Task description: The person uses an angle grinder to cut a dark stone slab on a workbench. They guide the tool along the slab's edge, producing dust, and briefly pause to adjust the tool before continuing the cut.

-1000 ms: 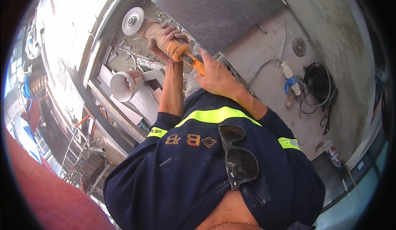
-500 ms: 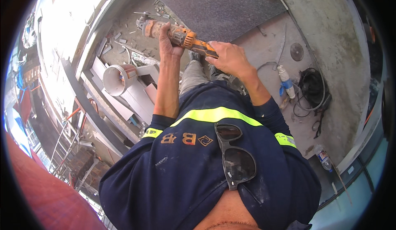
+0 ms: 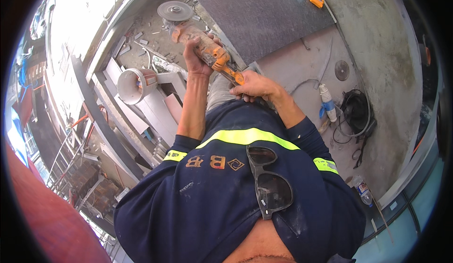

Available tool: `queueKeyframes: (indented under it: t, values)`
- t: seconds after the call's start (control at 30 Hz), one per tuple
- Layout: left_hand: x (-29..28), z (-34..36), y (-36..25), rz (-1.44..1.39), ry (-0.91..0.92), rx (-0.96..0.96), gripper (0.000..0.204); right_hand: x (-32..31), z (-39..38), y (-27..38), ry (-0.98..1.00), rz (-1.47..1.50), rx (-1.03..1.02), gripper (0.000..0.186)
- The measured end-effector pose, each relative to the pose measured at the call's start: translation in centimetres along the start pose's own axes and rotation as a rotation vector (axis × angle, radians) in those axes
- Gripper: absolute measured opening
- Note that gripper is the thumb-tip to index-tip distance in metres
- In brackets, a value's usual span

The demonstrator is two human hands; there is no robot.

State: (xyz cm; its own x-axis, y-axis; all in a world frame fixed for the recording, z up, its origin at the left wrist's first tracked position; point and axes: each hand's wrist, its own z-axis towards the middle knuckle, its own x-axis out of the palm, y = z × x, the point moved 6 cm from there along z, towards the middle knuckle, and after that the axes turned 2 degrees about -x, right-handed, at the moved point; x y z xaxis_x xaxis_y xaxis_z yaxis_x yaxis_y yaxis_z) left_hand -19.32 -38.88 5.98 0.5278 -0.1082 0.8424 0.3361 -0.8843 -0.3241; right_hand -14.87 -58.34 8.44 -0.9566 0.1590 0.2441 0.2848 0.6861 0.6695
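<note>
Looking down past a navy shirt (image 3: 222,192) with bright yellow bands, both bare hands grip an angle grinder. Across the shirt's chest run orange-gold letters beside a diamond emblem; small pale lettering marks the arm of the sunglasses (image 3: 274,191) hooked at the collar. A clear bottle (image 3: 364,193) at lower right wears a printed label too small to read.

The grinder (image 3: 206,50) is orange and black, its body coated in pale dust, with a round grey disc (image 3: 175,11) at its far end. It is held out in front of the waist, slanting up and left, above a floor (image 3: 158,25) scattered with offcuts and just beside a dark grey slab (image 3: 264,15). The left hand (image 3: 196,59) is wrapped around the dusty body; the right hand (image 3: 253,84) clasps the rear handle.
</note>
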Motion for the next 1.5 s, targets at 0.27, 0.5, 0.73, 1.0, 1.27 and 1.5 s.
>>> queueKeyframes:
  t: [0.27, 0.5, 0.73, 1.0, 1.27, 1.5]
  values:
    - [2.2, -0.7, -0.5, 0.192, -0.105, 0.013, 0.055, 0.8, -1.4, 2.0, -0.707, -0.639, -0.319, 0.038]
    - [0.9, -0.2, 0.1, 0.254, -0.244, 0.025, 0.054, -0.1, -2.3, 2.1, -0.784, -0.632, -0.232, 0.04]
    - [-0.7, -0.5, -0.4, 0.091, -0.096, -0.041, 0.053, 1.0, -1.7, 1.9, -0.748, -0.5, -0.281, 0.051]
    - [-0.5, -1.4, -1.1, -0.047, 0.059, -0.009, 0.057, 1.1, 0.0, 2.4, -0.393, -0.105, -0.289, 0.037]
    - [-3.3, 1.3, 0.5, -0.209, -0.124, -0.117, 0.05, -0.9, 0.1, 2.9, 0.08, 0.326, -0.037, 0.032]
    - [-6.2, 1.4, 0.6, -0.031, -0.423, -0.022, 0.043, -3.5, 0.8, 2.1, -0.097, 0.009, -0.074, 0.059]
